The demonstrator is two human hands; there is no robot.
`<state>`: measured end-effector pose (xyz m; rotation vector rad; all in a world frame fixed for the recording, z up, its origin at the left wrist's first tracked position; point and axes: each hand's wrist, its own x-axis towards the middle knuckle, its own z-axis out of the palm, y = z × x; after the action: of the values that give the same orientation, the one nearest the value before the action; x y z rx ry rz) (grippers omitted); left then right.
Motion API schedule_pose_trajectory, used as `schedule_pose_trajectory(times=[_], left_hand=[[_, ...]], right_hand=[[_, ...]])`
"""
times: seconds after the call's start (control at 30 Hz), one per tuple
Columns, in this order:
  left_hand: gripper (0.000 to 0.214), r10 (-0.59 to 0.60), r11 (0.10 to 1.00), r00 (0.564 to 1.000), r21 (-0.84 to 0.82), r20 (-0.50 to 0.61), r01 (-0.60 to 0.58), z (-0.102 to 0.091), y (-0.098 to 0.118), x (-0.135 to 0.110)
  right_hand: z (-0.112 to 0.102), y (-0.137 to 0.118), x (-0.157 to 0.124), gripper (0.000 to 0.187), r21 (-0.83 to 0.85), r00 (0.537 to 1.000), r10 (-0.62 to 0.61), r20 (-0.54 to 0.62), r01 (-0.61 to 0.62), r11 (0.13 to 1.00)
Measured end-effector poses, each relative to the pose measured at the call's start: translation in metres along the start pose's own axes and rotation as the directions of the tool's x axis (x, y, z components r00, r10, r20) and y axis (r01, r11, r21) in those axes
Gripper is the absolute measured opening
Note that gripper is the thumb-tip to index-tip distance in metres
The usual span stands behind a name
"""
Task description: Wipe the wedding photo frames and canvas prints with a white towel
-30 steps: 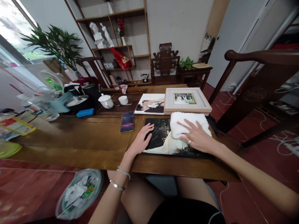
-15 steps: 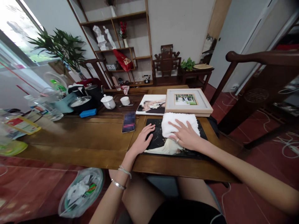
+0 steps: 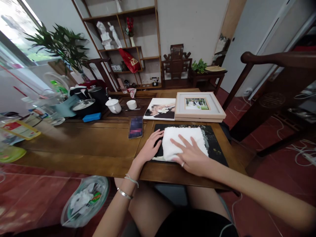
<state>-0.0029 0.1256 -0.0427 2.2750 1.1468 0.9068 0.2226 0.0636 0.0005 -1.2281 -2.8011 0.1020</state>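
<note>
A folded white towel [image 3: 170, 141] lies flat on a dark picture panel [image 3: 217, 144] at the table's front edge. My right hand [image 3: 191, 154] presses on the towel with its fingers spread, a ring on one finger. At the panel's left edge rests my left hand [image 3: 150, 146], fingers stretched out, beside the towel's left side; it holds nothing. The towel and right hand hide much of the panel, with only a strip of its pale lower part showing.
Behind the panel lie a light wooden picture frame [image 3: 201, 113] and a photo print [image 3: 160, 110]. A phone [image 3: 135, 126] is left of them. Further left are a lidded white cup [image 3: 114, 106], a blue sponge [image 3: 92, 117] and bottles. A lined waste bin [image 3: 85, 200] stands on the floor.
The towel under my right hand has slid toward me and to the left, baring the panel's upper and right parts. My left hand has stayed nearly still.
</note>
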Motion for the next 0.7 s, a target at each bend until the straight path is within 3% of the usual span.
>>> schedule_pose_trajectory(times=[0.2,0.3,0.53,0.7], left_hand=[[0.029,0.006,1.0,1.0,-0.001,-0.026,-0.006,0.004,-0.008,-0.001],[0.029,0.005,1.0,1.0,-0.002,-0.019,-0.005,0.003,-0.006,0.0],[0.031,0.015,1.0,1.0,-0.024,0.005,-0.015,-0.002,0.002,0.0],[0.032,0.001,0.999,1.0,-0.04,0.003,-0.001,-0.001,0.001,0.0]], right_hand=[[-0.014,0.033,0.05,0.044,0.008,0.996,0.07,0.053,-0.071,0.997],[-0.012,0.02,0.043,0.044,-0.032,0.997,0.063,0.034,-0.062,0.998],[0.008,-0.03,-0.011,0.045,-0.056,0.995,-0.05,-0.091,0.045,0.997],[0.006,-0.027,0.015,0.04,-0.074,0.989,0.128,-0.076,-0.134,0.988]])
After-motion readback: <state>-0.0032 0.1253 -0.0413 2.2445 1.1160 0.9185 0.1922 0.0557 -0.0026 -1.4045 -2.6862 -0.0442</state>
